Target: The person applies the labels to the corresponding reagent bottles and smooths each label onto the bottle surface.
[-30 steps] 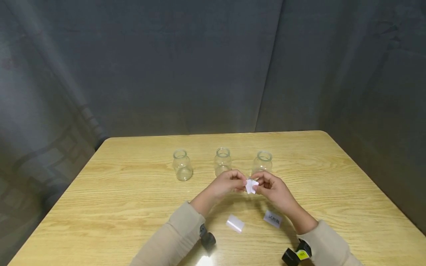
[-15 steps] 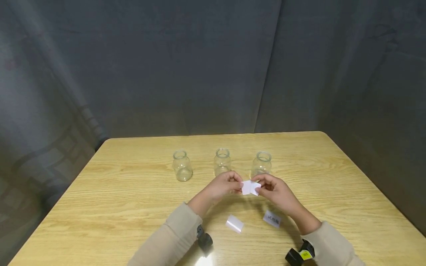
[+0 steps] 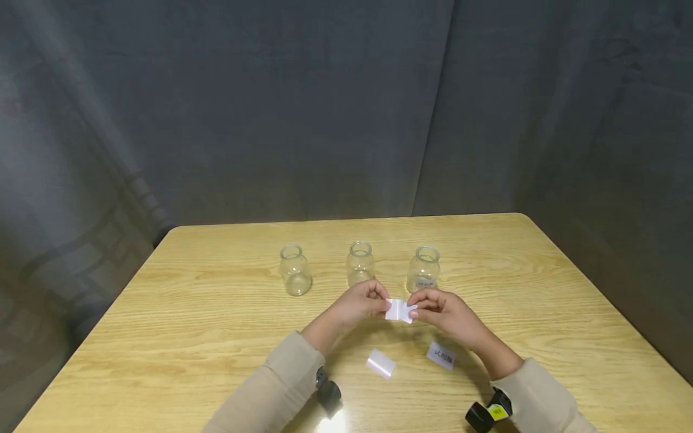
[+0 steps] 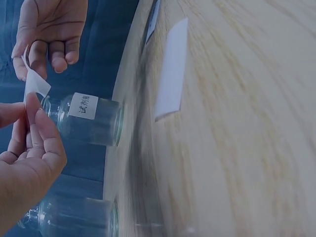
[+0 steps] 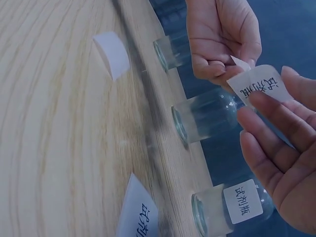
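Observation:
Between both hands, a white paper label (image 3: 394,310) is held over the table in front of the jars. My left hand (image 3: 354,310) pinches its left end between thumb and fingers. The right hand (image 3: 452,317) pinches the other end. Black written characters show on the label (image 5: 261,84) in the right wrist view, and a bent white flap stands up beside the left fingers there. Just behind the right hand is a clear glass jar (image 3: 424,264) bearing a similar written sticker (image 5: 243,201). A second glass jar (image 3: 360,261) stands behind the left hand, its lower part partly covered.
A third glass jar (image 3: 295,270) stands at the left of the row. Nearer me on the wooden table (image 3: 189,337) lie a curled blank white slip (image 3: 381,364) and a white label with writing (image 3: 441,356). A grey curtain (image 3: 303,108) hangs behind the table.
The label looked narrow and folded a second ago; it now spreads wider between the hands. Both hands have shifted slightly left, and the sticker on the right jar has come into sight.

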Demonstrator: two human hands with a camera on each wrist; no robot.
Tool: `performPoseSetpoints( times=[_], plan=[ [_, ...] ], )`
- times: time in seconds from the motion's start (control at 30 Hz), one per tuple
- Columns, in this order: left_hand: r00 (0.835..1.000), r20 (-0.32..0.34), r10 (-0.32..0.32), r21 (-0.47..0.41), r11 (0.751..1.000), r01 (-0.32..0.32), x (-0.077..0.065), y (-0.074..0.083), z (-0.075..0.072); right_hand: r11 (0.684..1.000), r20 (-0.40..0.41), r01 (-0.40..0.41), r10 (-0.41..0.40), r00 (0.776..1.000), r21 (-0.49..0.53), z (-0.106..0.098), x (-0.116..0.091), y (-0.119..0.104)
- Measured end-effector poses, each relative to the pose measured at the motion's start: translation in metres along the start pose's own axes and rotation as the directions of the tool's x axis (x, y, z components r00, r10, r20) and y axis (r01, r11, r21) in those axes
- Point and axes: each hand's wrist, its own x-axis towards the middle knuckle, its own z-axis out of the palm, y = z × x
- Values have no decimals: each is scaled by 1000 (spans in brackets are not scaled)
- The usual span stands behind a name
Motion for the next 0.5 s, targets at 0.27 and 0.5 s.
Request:
performPoseSetpoints(
  times=[0.27, 0.5],
  plan=[
    [1000, -3, -28, -15, 1000, 27, -3, -2, -3, 997, 108, 71, -75, 991, 38, -1, 0, 3],
    [1000, 1, -24, 2, 1000, 24, -5, 0, -8, 986, 141, 163, -164, 976, 18, -2, 2, 4]
  ],
)
